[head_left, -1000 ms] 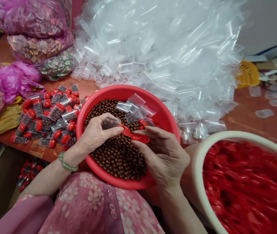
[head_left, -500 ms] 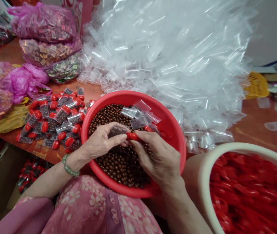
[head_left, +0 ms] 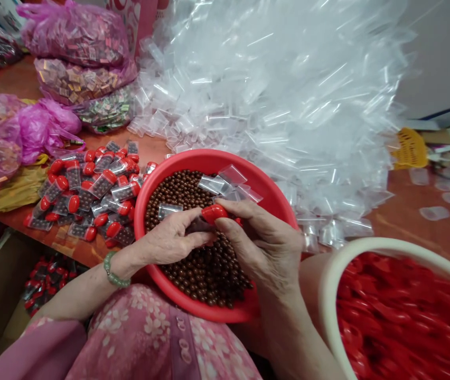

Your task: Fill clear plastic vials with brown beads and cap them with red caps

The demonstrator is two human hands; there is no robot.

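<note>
Over a red basin point(head_left: 142, 211) my left hand point(head_left: 171, 237) is closed around a small clear plastic container point(head_left: 197, 225) that looks dark inside; the fingers hide much of it. A glossy red cap point(head_left: 214, 213) is at its right end, pinched between thumb and fingers of my right hand point(head_left: 268, 245). Whether the cap is fully seated I cannot tell. Another bit of red shows behind the right fingers. Brown chocolate-like balls point(head_left: 209, 282) fill the basin. Several clear containers point(head_left: 214, 184) lie on them, with one clear container point(head_left: 168, 210) beside my left hand.
Filled, red-capped containers point(head_left: 90, 195) are heaped left of the basin. Behind rises a large pile of clear containers point(head_left: 272, 95). A cream bucket point(head_left: 328, 295) of red caps point(head_left: 399, 311) stands at right. Pink bags point(head_left: 78, 37) and a yellow basket point(head_left: 409, 148) sit farther back.
Both hands have shifted slightly, and the red cap is now turned more toward me. My left hand is lower, and a clear container shows above it. The view has moved a little.
</note>
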